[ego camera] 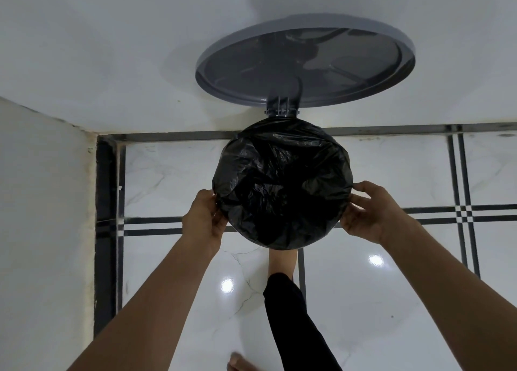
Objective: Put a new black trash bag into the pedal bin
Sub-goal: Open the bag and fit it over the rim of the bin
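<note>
No brand, label or readable writing anywhere in view. Seen from straight above: pedal bin [282, 124] by the white wall [112, 49], its body almost fully hidden under the black trash bag [282, 186]. Bag already inside, crumpled, its edge folded over the round rim all the way around. Grey lid [305, 63] up and open, leaning back toward the wall, joined by a small hinge [282, 109] at the far side of the rim.

Left hand [205, 216] at the left side of the rim, fingers curled and closed on the bag edge. Right hand [369, 211] at the right side, fingers bent around the bag edge, touching it; full pinch or loose grip impossible to tell. Both forearms bare.

Below the bin, a bare foot [282, 260] with a black trouser leg [291, 320], toes hidden under the near edge. Second foot [240, 363] partly visible at the bottom. Glossy white floor [391, 300] with dark stripe lines and two bright light reflections. Another white wall [42, 202] to the left, close to the bin.
</note>
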`<state>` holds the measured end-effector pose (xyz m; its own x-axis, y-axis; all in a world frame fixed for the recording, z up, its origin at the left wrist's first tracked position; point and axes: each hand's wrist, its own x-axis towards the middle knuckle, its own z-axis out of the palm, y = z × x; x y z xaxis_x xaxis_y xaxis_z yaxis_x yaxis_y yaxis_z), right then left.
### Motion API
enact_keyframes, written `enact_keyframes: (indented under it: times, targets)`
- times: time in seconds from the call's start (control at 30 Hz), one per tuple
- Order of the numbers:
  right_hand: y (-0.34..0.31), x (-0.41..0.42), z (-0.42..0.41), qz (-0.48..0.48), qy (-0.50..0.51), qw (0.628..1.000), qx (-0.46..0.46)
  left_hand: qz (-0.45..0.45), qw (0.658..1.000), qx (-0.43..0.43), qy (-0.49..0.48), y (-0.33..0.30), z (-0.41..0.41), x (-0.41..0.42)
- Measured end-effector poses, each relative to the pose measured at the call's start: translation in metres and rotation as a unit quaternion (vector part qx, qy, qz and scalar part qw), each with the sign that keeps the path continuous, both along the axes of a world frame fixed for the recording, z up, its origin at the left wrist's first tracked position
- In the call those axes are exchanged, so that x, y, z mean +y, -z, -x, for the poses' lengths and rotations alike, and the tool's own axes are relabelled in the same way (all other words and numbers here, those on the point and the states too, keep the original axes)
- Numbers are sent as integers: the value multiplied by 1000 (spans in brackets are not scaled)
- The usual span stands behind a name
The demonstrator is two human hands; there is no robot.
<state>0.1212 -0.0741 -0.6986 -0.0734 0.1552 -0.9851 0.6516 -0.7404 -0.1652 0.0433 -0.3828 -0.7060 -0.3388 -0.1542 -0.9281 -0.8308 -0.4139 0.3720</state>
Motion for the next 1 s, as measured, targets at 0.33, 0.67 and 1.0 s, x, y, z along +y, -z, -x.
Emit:
enact_keyframes:
  times: [0.33, 0.67, 1.0]
  targets:
    - [1, -1, 0, 56, 9, 998, -9, -59, 994, -92, 18, -7, 8, 5]
    - [-5, -10, 11, -27, -99, 993, -54, -59, 990, -122, 43, -9, 18, -1]
    - [1, -16, 71, -595, -508, 573, 246, 347, 695, 420, 470, -11, 86, 43]
